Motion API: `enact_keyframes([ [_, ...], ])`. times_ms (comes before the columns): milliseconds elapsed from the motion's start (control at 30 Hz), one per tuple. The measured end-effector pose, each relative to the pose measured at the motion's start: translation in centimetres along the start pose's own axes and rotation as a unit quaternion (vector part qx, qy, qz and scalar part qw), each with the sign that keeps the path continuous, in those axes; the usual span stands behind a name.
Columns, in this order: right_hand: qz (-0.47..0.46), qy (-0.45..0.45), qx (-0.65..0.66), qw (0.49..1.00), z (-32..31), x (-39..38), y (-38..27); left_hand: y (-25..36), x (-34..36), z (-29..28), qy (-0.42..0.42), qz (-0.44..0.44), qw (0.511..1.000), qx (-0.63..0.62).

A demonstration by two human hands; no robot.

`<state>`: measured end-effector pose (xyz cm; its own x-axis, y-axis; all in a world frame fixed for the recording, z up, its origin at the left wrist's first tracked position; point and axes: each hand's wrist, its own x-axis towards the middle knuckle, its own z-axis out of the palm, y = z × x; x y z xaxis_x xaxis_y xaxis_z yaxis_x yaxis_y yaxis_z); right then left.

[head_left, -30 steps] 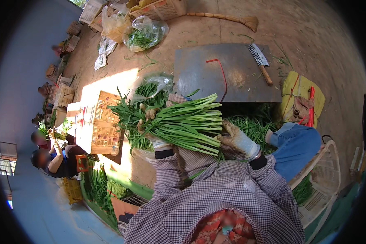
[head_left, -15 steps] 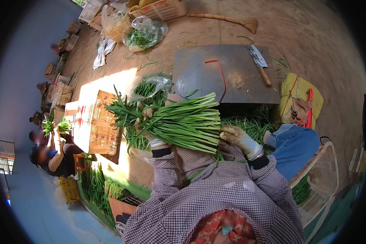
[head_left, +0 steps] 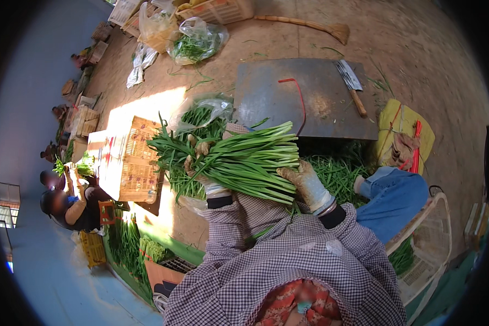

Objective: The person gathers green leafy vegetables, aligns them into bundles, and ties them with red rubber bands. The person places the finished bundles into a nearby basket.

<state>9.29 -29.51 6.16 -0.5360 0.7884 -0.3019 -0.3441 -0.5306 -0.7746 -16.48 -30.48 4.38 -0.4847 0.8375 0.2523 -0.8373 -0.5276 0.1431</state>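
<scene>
A thick bunch of garlic chives (head_left: 255, 163) lies across my lap, its leafy tips to the left and pale stem ends to the right. My gloved left hand (head_left: 200, 163) is closed around the leafy part. At the stem ends, my gloved right hand (head_left: 305, 182) has its fingers bent onto the lower right stems, closed on them; its thumb is partly hidden. Beyond the bunch, more chives lie in a clear plastic bag (head_left: 220, 107). Loose chives (head_left: 334, 174) are heaped beside my right hand, under the edge of a metal board (head_left: 266, 92).
A cleaver (head_left: 353, 89) and a red tie (head_left: 298, 95) lie on the board. Right of it sits a yellow bundle (head_left: 410, 122) with red strips. An orange crate (head_left: 138, 163) stands on the left, with a person (head_left: 65, 206) working beyond. A broom (head_left: 315, 26) lies far off.
My right hand has moved left from beside the stem ends onto the lower stems. The bunch and my left hand have shifted slightly right in the view, with the whole scene.
</scene>
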Motion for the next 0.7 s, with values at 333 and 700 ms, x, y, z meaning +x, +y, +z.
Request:
enact_keyframes([
  [333,-0.081,0.04,0.197,0.976,-2.4,-2.4,-0.5,1.2,0.4,-2.4,-0.021,0.005,0.999,0.028],
  [700,-0.182,0.036,-0.252,0.95,-5.8,-0.6,0.3,2.3,-0.2,-5.2,0.091,-0.044,0.986,0.136],
])
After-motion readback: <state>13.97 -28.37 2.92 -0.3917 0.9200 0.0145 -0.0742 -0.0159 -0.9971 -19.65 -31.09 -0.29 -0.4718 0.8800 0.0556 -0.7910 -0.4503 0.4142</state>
